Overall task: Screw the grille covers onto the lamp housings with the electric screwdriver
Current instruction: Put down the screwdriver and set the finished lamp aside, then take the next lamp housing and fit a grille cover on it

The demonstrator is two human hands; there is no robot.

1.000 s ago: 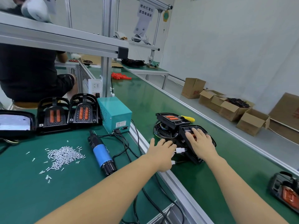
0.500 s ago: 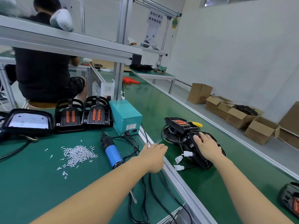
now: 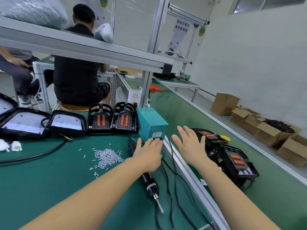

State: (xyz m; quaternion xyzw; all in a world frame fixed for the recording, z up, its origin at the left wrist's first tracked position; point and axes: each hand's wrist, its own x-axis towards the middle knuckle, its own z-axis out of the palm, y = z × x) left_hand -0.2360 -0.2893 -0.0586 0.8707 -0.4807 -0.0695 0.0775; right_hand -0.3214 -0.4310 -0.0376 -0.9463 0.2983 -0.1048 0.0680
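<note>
— Where's the electric screwdriver (image 3: 150, 183)?
— Flat on the tabletop (image 3: 41, 183), bit toward six o'clock, left hand (image 3: 147, 155) spread flat over its body.
— And the right hand (image 3: 189, 146)?
— Open, fingers spread, holding nothing; lamp housings (image 3: 232, 160) at its three o'clock, screws (image 3: 108, 156) at nine o'clock of the left.

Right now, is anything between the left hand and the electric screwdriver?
Nothing visible. The left hand lies directly over the electric screwdriver on the green mat, covering its middle; whether it touches is unclear. Black cables run just right of it, and the screw pile sits to the left.
</note>
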